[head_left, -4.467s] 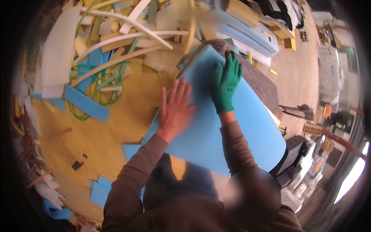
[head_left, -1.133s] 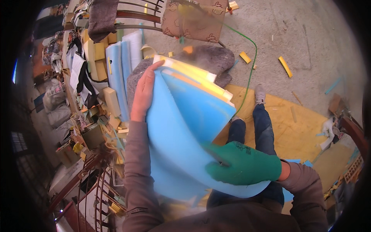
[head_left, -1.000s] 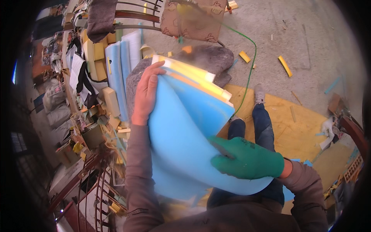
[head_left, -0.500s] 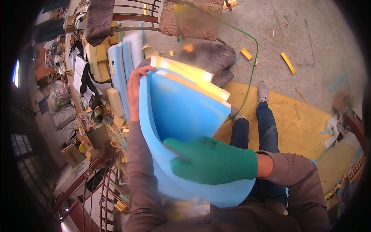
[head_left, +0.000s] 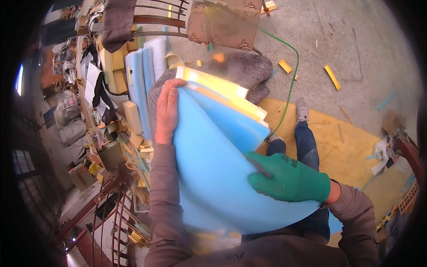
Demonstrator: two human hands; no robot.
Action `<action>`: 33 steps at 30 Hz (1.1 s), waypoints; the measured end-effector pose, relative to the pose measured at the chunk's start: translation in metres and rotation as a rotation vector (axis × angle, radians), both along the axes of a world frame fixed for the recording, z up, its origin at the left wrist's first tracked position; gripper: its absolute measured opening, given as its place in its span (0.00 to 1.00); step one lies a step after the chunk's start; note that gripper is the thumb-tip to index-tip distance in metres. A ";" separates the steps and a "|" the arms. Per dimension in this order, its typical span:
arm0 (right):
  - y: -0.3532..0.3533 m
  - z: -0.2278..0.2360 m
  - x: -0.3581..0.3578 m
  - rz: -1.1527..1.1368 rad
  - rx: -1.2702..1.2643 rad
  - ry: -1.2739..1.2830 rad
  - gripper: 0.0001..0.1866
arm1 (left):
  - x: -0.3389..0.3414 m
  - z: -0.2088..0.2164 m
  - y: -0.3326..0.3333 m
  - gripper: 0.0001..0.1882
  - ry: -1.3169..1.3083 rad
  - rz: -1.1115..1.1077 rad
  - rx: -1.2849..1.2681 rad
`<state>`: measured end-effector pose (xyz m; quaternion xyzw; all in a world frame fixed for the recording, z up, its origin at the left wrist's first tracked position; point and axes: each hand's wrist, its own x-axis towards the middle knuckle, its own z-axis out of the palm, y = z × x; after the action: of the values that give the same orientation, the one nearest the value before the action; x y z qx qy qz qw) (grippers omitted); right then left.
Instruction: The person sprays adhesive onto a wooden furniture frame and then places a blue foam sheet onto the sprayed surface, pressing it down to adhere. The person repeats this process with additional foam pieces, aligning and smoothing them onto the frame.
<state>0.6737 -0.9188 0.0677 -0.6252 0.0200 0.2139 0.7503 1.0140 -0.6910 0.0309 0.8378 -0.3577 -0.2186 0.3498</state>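
A large sheet of light blue foam (head_left: 213,182) lies bent across my lap, its near edge curving toward my body. Beneath it, a second blue foam layer (head_left: 238,127) shows in a wedge, with stepped yellow-and-white foam strips (head_left: 218,84) along its far side. My left hand (head_left: 168,109) is bare and closed round the far left corner of the foam, fingers curled over the edge. A green knitted glove covers my right hand (head_left: 289,179), which grips the sheet's right edge between thumb and fingers; the fingers underneath are hidden.
Ahead lie a grey plush cloth (head_left: 242,69) and a chair with a patterned seat (head_left: 224,24). A green hose (head_left: 294,66) runs over the concrete beside yellow foam scraps (head_left: 331,77). My feet are by a yellow floor sheet (head_left: 342,142). Foam stacks (head_left: 143,84) crowd the left.
My right hand has moved right, drawing the top blue sheet's edge with it. The sheet now lies flatter over the layer beneath, covering more of it. My left hand stays at the corner.
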 end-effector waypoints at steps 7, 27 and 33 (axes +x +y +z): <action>-0.013 -0.015 -0.008 -0.168 -0.044 -0.077 0.31 | -0.004 -0.009 -0.003 0.20 -0.108 -0.040 -0.045; 0.000 -0.095 -0.065 -0.170 -0.339 -0.090 0.21 | -0.007 -0.012 -0.006 0.24 -0.232 -0.044 0.065; -0.004 -0.099 -0.061 -0.179 -0.175 0.146 0.17 | -0.005 -0.015 -0.006 0.25 -0.242 -0.061 0.081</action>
<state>0.6132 -0.9230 -0.0317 -0.6669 0.1488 0.1887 0.7054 1.0086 -0.6967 0.0158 0.8602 -0.4137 -0.1407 0.2630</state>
